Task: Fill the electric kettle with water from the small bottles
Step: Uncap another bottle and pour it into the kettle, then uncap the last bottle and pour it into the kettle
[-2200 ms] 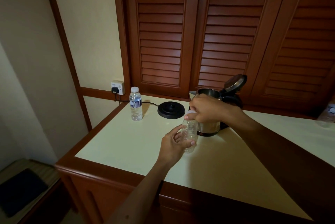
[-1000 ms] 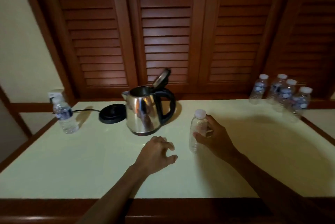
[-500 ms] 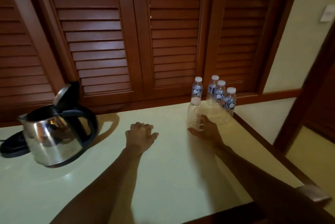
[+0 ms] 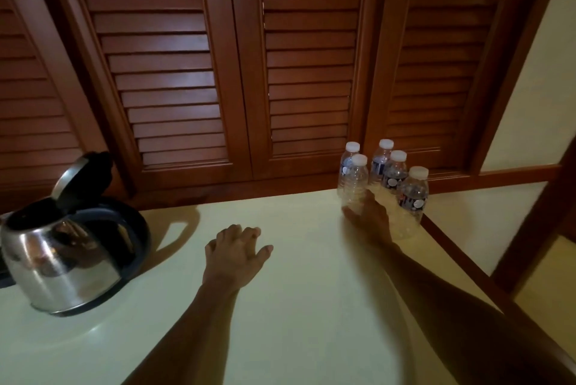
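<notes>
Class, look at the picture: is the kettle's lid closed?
No, the lid is tipped up and back, leaving the top of the kettle open.

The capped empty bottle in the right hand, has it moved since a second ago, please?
Yes. The empty bottle, gripped by the right hand, has gone right, away from the kettle, reaching the bottle cluster.

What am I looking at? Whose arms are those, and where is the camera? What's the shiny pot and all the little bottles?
The camera sits on a person's head, looking down, so the two arms are that person's own. There is only this one view. The left hand rests on the pale table, fingers relaxed, holding nothing. The right hand grips a small clear bottle with no label, standing on the table beside four labelled water bottles, all capped. The shiny pot is an electric kettle with its lid flipped open. Behind everything are brown slatted wooden doors.
</notes>
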Tool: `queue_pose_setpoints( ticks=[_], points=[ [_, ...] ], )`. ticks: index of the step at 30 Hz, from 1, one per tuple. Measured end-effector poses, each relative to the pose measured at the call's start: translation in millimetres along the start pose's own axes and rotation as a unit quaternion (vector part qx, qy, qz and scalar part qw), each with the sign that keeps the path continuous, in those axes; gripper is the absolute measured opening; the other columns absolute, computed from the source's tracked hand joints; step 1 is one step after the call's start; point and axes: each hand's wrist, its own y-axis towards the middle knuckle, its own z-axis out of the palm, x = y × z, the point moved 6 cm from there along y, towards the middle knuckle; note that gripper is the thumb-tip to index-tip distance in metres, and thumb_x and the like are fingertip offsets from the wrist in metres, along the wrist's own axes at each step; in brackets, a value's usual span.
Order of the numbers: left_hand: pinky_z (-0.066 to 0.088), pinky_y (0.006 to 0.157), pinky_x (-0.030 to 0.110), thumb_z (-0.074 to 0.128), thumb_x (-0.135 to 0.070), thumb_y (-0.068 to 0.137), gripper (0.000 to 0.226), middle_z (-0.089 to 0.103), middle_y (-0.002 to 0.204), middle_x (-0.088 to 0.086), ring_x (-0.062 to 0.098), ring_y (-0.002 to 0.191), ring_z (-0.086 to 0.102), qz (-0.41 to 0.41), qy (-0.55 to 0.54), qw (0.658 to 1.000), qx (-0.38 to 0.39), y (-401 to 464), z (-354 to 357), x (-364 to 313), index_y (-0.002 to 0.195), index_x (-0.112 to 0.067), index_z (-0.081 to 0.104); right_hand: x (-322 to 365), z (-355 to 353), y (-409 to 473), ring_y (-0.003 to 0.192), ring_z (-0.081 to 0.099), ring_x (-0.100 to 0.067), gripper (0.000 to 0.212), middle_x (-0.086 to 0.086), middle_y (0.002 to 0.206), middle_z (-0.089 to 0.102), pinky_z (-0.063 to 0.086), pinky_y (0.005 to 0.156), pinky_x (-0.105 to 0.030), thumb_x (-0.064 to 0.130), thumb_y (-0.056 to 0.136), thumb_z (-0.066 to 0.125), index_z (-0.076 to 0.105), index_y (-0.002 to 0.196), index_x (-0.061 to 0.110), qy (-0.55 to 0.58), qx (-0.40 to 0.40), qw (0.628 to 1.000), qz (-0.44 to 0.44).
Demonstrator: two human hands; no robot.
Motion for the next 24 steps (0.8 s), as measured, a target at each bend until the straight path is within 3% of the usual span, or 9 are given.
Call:
queue_pose_setpoints(
  ticks=[7,20,22,24],
  points=[
    [0.025,0.112,0.046,0.046,-0.065,0.091,0.051,0.042,0.146,-0.005,0.019,0.139,0.033,-0.007,-0.009,1.000,0.001,-1,0,1,0.135,-0.039,0.048,-14,7,9,0.113,0.056,-0.033,0.065,-0.014,0.127,0.057,0.048,0.095,-0.050,0.037,0.083,0.066,0.037,0.135,0.012,-0.011,0.003,0.998,0.056],
    [0.031,0.110,0.047,0.052,-0.060,0.089,0.048,0.051,0.141,-0.006,0.020,0.136,0.040,-0.004,-0.017,1.000,-0.011,-2,-6,1,0.131,-0.036,0.056,-16,4,-14,0.118,0.054,-0.036,0.078,-0.020,0.133,0.052,0.048,0.097,-0.049,0.027,0.083,0.070,0.026,0.142,0.003,-0.031,-0.025,0.995,0.087],
    [0.039,0.107,0.042,0.060,-0.050,0.087,0.040,0.062,0.130,-0.006,0.019,0.127,0.052,-0.008,-0.063,0.998,-0.030,-6,-12,4,0.119,-0.028,0.067,-11,3,-29,0.111,0.057,-0.035,0.064,-0.020,0.127,0.055,0.051,0.092,-0.047,0.025,0.084,0.068,0.034,0.134,0.003,-0.049,-0.031,0.996,0.071],
    [0.050,0.095,0.036,0.068,-0.035,0.081,0.021,0.073,0.106,-0.004,0.018,0.104,0.065,-0.037,-0.218,0.975,-0.021,-13,-15,11,0.096,-0.023,0.074,-2,4,-45,0.114,0.054,-0.034,0.054,-0.019,0.126,0.053,0.050,0.093,-0.046,0.025,0.089,0.062,0.037,0.133,0.005,-0.090,-0.019,0.995,0.049]
  ],
)
